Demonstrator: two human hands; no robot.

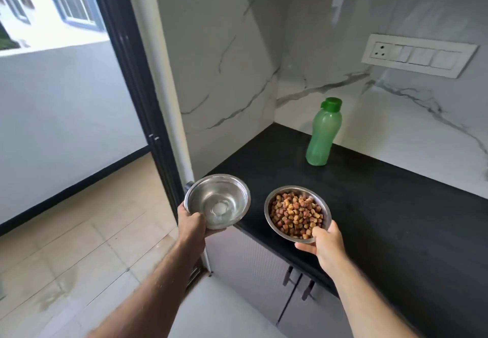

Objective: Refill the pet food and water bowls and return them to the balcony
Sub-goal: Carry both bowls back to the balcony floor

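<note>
Fingers [196, 217] of the left hand [191, 225]: curled over the near rim of the water bowl [217, 200], gripping it. Fingers [317, 230] of the right hand [323, 242]: thumb over the near rim of the food bowl [298, 213], the rest under it, gripping it.

Water bowl: steel, clear water inside, held level in the air at the left corner of the worktop [383, 219], partly past its edge. Behind it, just left, the black door frame [137, 87].

Food bowl: steel, heaped with brown and tan kibble [295, 215], held above the near left part of the worktop, just right of the water bowl, the two apart.

Worktop: black, set in a corner of white marbled wall [224, 60].

Bottle [323, 133]: green, translucent, green cap on, upright at the far side of the worktop near the corner, well apart from both bowls.

Switch plate [420, 55]: white, on the right wall above the bottle.

Cabinet doors [264, 271]: grey, dark handles, below the worktop's near edge.

Balcony floor [79, 245]: pale tiles, left of the frame, bounded by a white parapet wall [66, 113].
</note>
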